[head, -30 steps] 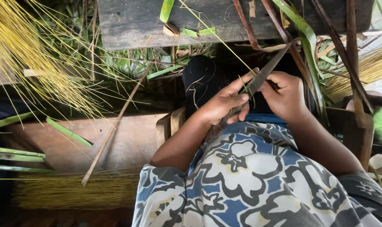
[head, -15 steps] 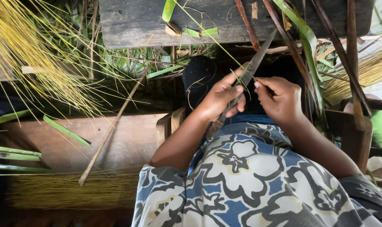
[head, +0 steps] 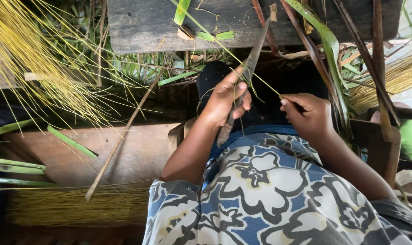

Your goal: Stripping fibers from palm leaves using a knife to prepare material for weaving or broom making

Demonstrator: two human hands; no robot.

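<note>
My left hand [head: 224,97] grips a long dark knife [head: 250,63] by its wooden handle, the blade pointing up and away toward the plank. My right hand [head: 308,113] pinches the near end of a thin green-yellow leaf rib [head: 242,61], which runs up and left across the blade. The two hands are a little apart above my lap, which is covered in blue, white and black patterned cloth [head: 269,190].
A weathered wooden plank [head: 147,27] lies across the top. A bundle of yellow leaf ribs [head: 29,50] fans out at upper left; another [head: 79,206] lies at lower left by a stick [head: 120,140]. Green and brown leaf strips [head: 328,50] hang at right.
The left hand has drawn the knife leftward and swung its blade more upright. The right hand has moved right, so the hands have separated along the leaf rib.
</note>
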